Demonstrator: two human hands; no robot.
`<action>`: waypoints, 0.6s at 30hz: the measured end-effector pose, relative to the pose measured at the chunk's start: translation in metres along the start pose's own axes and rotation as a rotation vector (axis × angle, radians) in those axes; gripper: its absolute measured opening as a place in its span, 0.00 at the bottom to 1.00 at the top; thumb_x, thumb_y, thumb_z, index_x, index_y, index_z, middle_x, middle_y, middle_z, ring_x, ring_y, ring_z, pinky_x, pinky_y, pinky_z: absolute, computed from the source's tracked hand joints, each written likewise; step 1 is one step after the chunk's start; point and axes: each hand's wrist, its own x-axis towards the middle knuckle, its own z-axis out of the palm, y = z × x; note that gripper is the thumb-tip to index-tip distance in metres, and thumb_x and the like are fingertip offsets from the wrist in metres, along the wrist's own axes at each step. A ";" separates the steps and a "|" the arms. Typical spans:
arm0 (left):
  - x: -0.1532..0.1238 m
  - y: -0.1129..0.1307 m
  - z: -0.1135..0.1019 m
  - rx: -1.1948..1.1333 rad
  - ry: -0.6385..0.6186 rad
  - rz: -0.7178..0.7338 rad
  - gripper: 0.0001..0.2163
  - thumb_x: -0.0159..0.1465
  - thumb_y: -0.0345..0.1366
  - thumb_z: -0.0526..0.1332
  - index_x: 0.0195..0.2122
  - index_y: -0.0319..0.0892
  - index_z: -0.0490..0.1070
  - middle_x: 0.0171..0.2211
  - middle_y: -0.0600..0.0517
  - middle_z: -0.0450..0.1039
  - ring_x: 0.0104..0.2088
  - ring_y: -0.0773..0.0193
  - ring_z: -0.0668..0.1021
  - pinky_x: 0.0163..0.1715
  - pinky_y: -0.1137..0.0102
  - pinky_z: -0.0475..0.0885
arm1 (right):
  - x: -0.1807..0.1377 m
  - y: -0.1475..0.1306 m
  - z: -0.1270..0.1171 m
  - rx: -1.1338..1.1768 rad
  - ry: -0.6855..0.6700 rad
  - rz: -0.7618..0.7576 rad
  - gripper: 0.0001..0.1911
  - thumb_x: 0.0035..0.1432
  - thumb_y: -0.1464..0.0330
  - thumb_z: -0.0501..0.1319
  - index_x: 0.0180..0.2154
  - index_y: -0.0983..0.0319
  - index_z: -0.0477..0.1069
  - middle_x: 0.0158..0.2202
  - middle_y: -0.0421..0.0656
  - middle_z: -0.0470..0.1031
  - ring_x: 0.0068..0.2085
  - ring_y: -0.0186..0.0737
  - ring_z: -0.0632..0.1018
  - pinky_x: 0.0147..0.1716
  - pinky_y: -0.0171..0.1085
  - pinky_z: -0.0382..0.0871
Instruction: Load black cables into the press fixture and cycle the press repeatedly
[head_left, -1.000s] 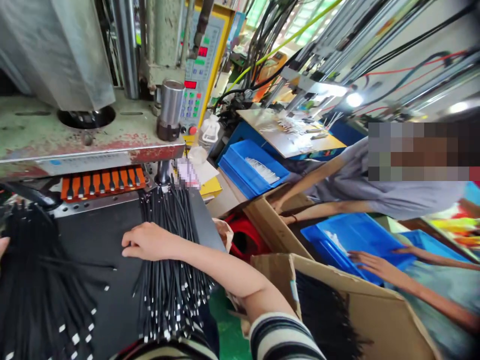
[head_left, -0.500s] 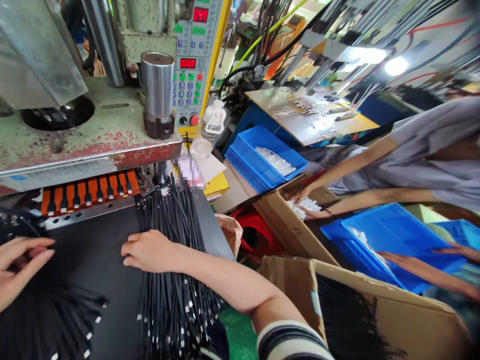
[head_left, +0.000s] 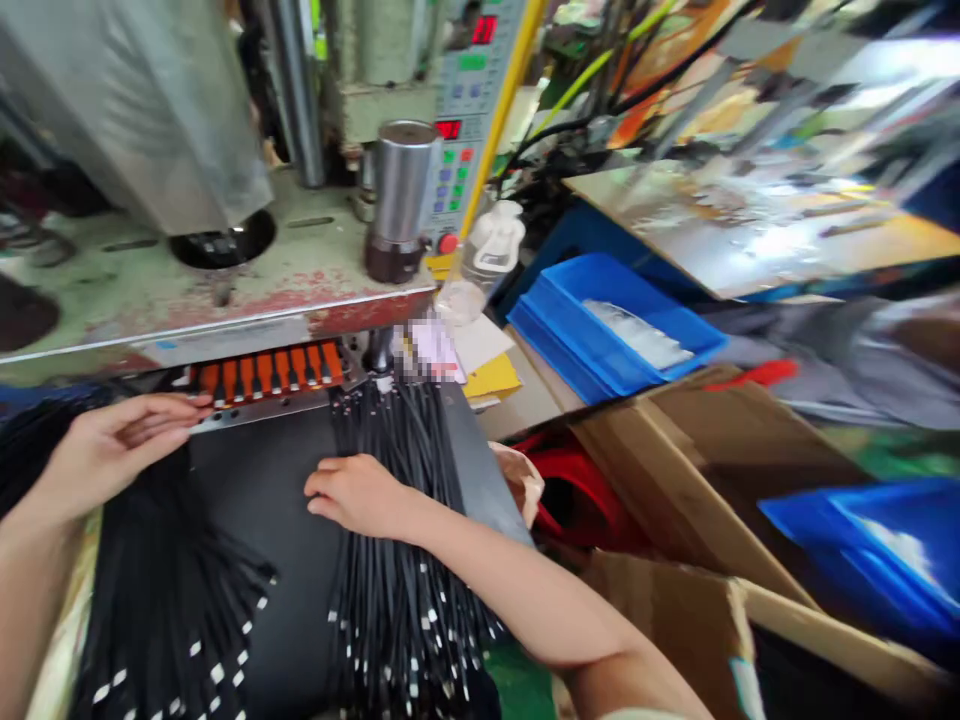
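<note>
My left hand (head_left: 127,450) reaches to the left end of an orange mould strip (head_left: 247,378) under the press. Its fingers are stretched out, thumb apart, and I see nothing held. Several black cable ends lie in the strip's slots. Below that hand hangs a bundle of black cables (head_left: 172,570) with silver tips. My right hand (head_left: 364,497) is over the left side of a second black cable bundle (head_left: 409,600). Its fingers are curled together, their tips over the dark work surface (head_left: 259,510); whatever they may hold is hidden.
The press's worn metal plate (head_left: 315,275) overhangs the strip. Right of it are a control panel (head_left: 457,170) and a clear plastic bottle (head_left: 480,265). Farther right stand a blue bin (head_left: 555,320) of white pieces, cardboard boxes (head_left: 660,490) and another blue bin (head_left: 817,545).
The view has swung left, so the scene sits farther right. My left hand has moved up and forward to the strip's left end. My right hand stays beside its cables.
</note>
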 end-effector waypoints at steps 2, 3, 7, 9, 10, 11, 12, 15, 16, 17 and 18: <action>-0.004 0.004 0.005 -0.136 -0.033 0.034 0.14 0.53 0.46 0.71 0.38 0.48 0.78 0.46 0.50 0.79 0.47 0.54 0.81 0.54 0.56 0.74 | -0.001 -0.002 0.002 0.002 0.001 0.010 0.10 0.67 0.65 0.58 0.42 0.62 0.75 0.40 0.44 0.77 0.41 0.38 0.78 0.36 0.34 0.66; -0.005 0.006 0.007 -0.183 -0.027 0.072 0.13 0.52 0.45 0.71 0.38 0.47 0.78 0.48 0.49 0.78 0.49 0.53 0.80 0.55 0.56 0.73 | -0.001 -0.002 0.003 0.004 0.004 0.015 0.10 0.67 0.66 0.57 0.42 0.62 0.75 0.40 0.44 0.78 0.41 0.38 0.78 0.37 0.34 0.66; -0.013 0.009 0.006 -0.267 0.060 0.245 0.10 0.53 0.37 0.72 0.37 0.46 0.79 0.54 0.47 0.73 0.57 0.54 0.74 0.58 0.61 0.70 | 0.002 -0.004 0.008 0.022 0.025 0.046 0.10 0.67 0.67 0.57 0.41 0.62 0.76 0.38 0.44 0.78 0.39 0.38 0.78 0.38 0.34 0.65; -0.019 0.009 0.004 -0.314 0.094 0.263 0.09 0.55 0.36 0.71 0.37 0.46 0.78 0.50 0.48 0.76 0.52 0.57 0.77 0.55 0.63 0.72 | 0.003 -0.005 0.008 0.041 0.034 0.067 0.09 0.65 0.67 0.58 0.40 0.62 0.77 0.37 0.43 0.78 0.38 0.38 0.78 0.38 0.34 0.65; -0.022 0.008 0.005 -0.329 0.087 0.247 0.08 0.56 0.36 0.70 0.37 0.45 0.78 0.47 0.48 0.77 0.49 0.59 0.78 0.53 0.64 0.73 | 0.003 -0.006 0.007 0.055 0.037 0.077 0.08 0.65 0.68 0.59 0.40 0.61 0.77 0.36 0.43 0.78 0.37 0.37 0.78 0.37 0.34 0.64; -0.025 0.007 0.006 -0.324 0.057 0.217 0.07 0.58 0.37 0.69 0.37 0.45 0.78 0.44 0.48 0.78 0.46 0.60 0.79 0.50 0.64 0.74 | 0.004 -0.007 0.007 0.073 0.039 0.087 0.07 0.64 0.69 0.60 0.39 0.61 0.77 0.36 0.42 0.78 0.37 0.37 0.78 0.37 0.34 0.64; -0.026 0.005 0.009 -0.297 0.003 0.180 0.07 0.59 0.38 0.68 0.38 0.44 0.77 0.43 0.47 0.78 0.44 0.60 0.80 0.49 0.65 0.75 | 0.004 -0.007 0.006 0.092 0.041 0.096 0.07 0.63 0.69 0.60 0.39 0.61 0.77 0.35 0.42 0.78 0.36 0.37 0.78 0.37 0.34 0.64; -0.027 0.003 0.023 -0.195 -0.168 0.119 0.10 0.59 0.41 0.67 0.38 0.43 0.78 0.49 0.43 0.76 0.48 0.56 0.79 0.48 0.64 0.76 | 0.003 -0.010 0.003 0.150 0.039 0.108 0.06 0.61 0.72 0.61 0.38 0.61 0.77 0.33 0.41 0.78 0.34 0.36 0.78 0.37 0.34 0.65; -0.026 0.004 0.027 -0.204 -0.181 0.134 0.10 0.59 0.42 0.67 0.38 0.42 0.77 0.52 0.42 0.73 0.51 0.55 0.77 0.49 0.63 0.75 | 0.002 -0.011 0.001 0.172 0.037 0.099 0.06 0.61 0.72 0.61 0.37 0.61 0.77 0.33 0.41 0.78 0.34 0.36 0.78 0.36 0.33 0.65; -0.025 0.005 0.031 -0.238 -0.160 0.166 0.10 0.59 0.42 0.67 0.38 0.42 0.77 0.56 0.42 0.71 0.54 0.54 0.75 0.50 0.63 0.75 | 0.000 -0.013 -0.001 0.195 0.034 0.087 0.06 0.60 0.73 0.61 0.36 0.61 0.77 0.33 0.41 0.78 0.33 0.35 0.77 0.36 0.33 0.65; -0.024 0.007 0.034 -0.282 -0.116 0.205 0.10 0.58 0.42 0.67 0.38 0.42 0.77 0.57 0.43 0.69 0.56 0.53 0.74 0.50 0.63 0.74 | -0.001 -0.014 -0.004 0.222 0.034 0.077 0.06 0.60 0.74 0.61 0.35 0.61 0.77 0.32 0.41 0.78 0.32 0.35 0.77 0.35 0.33 0.65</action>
